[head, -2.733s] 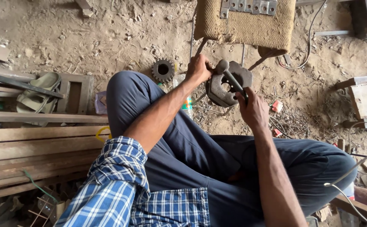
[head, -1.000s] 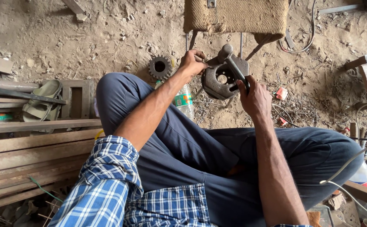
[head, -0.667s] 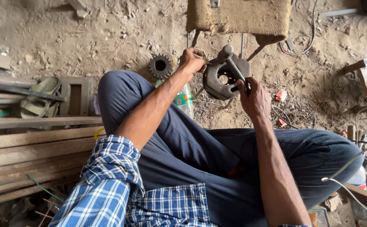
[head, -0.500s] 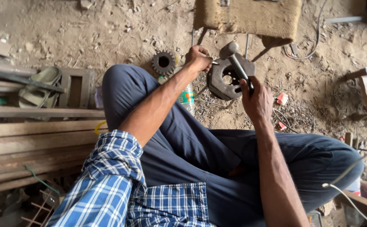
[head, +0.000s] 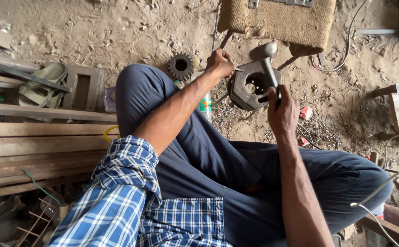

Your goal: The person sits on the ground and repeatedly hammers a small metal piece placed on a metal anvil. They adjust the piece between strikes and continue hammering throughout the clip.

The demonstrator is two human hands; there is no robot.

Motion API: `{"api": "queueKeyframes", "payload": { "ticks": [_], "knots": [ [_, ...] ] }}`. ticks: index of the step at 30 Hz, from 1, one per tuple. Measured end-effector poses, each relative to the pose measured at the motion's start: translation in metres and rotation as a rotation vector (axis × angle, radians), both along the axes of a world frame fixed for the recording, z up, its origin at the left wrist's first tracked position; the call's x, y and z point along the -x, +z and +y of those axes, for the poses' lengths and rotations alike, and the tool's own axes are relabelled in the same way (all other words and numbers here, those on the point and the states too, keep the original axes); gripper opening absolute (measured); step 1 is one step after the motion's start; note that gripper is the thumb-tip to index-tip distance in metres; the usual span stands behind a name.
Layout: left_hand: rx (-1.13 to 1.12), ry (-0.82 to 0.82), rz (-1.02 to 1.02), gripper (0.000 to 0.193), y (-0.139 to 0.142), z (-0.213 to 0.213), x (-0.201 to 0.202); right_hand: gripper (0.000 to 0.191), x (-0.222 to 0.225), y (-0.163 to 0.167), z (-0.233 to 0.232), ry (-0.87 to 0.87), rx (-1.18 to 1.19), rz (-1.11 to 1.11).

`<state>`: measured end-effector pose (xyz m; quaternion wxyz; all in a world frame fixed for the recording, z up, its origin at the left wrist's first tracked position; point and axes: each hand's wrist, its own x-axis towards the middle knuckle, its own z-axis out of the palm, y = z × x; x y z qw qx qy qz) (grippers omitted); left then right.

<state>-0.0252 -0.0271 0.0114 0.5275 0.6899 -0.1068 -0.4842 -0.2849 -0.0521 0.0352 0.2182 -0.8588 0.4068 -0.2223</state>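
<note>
The right hand (head: 282, 104) grips a hammer (head: 267, 64) by its handle, head poised above the metal block (head: 250, 87) on the dirt floor (head: 94, 32). The left hand (head: 219, 62) pinches a thin nail (head: 241, 68) against the block's top edge, steadying it. Open dirt lies around; a burlap-covered stool (head: 277, 18) crowds behind.

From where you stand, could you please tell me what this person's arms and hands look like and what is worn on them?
The left arm wears a blue and white checked shirt sleeve, rolled up above the elbow, so the forearm is bare. The right arm shows bare along all that is in view; no sleeve can be seen on it. The left hand and the right hand are bare: no gloves, and no watch or rings that I can make out.
</note>
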Motion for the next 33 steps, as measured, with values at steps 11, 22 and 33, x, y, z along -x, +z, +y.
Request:
{"api": "queueKeyframes", "payload": {
  "ticks": [11, 22, 33],
  "knots": [
    [-0.077, -0.047, -0.137, 0.053, -0.009, -0.004, 0.001, 0.038, 0.003, 0.000, 0.004, 0.052, -0.060, 0.202],
    [-0.021, -0.023, -0.045, 0.042, 0.004, 0.005, 0.001, 0.032, -0.001, 0.014, 0.006, 0.039, 0.022, 0.043],
    [0.048, 0.006, 0.036, 0.048, 0.002, 0.001, 0.007, 0.040, 0.004, 0.005, 0.007, 0.006, -0.064, 0.155]
  ]
}}
